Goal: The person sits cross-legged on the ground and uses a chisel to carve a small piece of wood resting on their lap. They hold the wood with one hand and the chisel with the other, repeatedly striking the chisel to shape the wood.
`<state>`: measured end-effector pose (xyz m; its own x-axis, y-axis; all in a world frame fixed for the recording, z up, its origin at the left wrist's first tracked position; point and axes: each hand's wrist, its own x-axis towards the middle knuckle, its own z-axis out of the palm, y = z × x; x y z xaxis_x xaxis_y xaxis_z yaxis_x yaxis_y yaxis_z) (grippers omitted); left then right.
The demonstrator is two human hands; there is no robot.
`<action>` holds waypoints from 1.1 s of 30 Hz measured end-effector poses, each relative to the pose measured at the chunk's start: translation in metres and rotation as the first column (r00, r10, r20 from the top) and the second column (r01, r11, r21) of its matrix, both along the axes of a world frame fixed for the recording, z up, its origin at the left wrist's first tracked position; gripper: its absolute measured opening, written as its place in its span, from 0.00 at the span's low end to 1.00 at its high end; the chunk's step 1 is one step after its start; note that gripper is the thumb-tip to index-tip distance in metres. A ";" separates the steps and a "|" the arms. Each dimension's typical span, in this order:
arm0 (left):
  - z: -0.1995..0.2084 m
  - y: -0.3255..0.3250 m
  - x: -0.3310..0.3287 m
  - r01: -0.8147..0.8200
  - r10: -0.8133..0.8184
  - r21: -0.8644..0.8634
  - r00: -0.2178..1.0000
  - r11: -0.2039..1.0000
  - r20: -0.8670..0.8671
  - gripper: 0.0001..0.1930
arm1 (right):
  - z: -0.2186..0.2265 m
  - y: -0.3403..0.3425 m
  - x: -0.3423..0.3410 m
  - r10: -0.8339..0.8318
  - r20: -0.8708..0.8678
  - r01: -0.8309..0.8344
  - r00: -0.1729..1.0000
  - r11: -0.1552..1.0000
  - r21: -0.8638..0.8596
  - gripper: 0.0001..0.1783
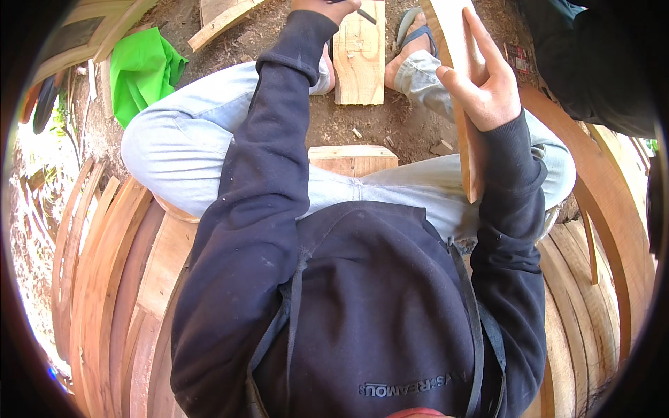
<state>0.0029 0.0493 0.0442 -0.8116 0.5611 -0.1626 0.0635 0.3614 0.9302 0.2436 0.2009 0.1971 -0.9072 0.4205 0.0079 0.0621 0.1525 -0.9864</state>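
My left hand (333, 7), partly cut off by the upper edge, has its fingers closed round a thin dark stick-like thing (366, 15) whose kind I cannot make out. Below its tip a short pale board (359, 76) lies on the ground between my feet. On the right, my right hand (491, 87) grips a long wooden piece (449, 35), thumb on one side and fingers stretched along the other. That piece slants down over my right leg, and its upper end runs out of view.
Curved wooden pieces (115, 279) are stacked at my left, with more at my right (617, 195). A wooden block (352, 160) sits by my crossed legs. Bright green cloth (143, 73) hangs at the upper left. Shavings litter the soil. Dark clothing (592, 63) shows at upper right.
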 end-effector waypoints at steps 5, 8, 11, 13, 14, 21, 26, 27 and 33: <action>-0.040 -0.002 0.010 -0.020 0.016 -0.086 0.999 0.996 -0.051 0.13 | 0.013 -0.004 -0.002 -0.022 0.090 0.023 0.996 1.000 -0.010 0.51; -0.052 -0.007 0.012 0.001 -0.004 -0.055 0.999 0.998 -0.040 0.13 | 0.013 0.000 -0.003 0.012 0.073 -0.020 0.997 0.994 0.112 0.51; -0.064 -0.007 0.014 -0.002 0.002 0.000 1.000 1.000 -0.009 0.13 | 0.008 0.000 -0.004 0.006 0.060 -0.012 0.998 0.995 0.097 0.50; -0.054 -0.002 0.019 0.002 -0.002 -0.015 1.000 1.000 -0.007 0.13 | 0.014 -0.002 -0.004 -0.008 0.102 0.002 0.995 0.998 0.060 0.51; -0.049 -0.001 0.020 0.010 -0.011 -0.041 1.000 0.999 -0.013 0.13 | 0.016 -0.003 -0.005 -0.015 0.124 0.010 0.992 0.999 0.043 0.51; -0.046 -0.009 0.020 -0.011 0.012 -0.055 1.000 0.998 0.017 0.13 | 0.008 0.001 -0.002 0.017 0.094 -0.028 0.995 0.992 0.122 0.50; -0.055 -0.004 0.022 -0.010 0.009 0.020 0.997 1.000 0.075 0.12 | 0.015 0.001 -0.001 -0.002 0.178 -0.034 0.984 0.979 0.199 0.50; -0.053 -0.005 0.023 -0.007 0.007 0.011 0.998 1.000 0.060 0.12 | 0.018 -0.001 -0.002 -0.010 0.187 -0.025 0.982 0.982 0.187 0.50; -0.034 -0.002 0.031 0.001 -0.001 -0.060 1.000 0.998 -0.009 0.12 | 0.020 0.000 -0.001 -0.026 0.248 -0.040 0.968 0.966 0.256 0.50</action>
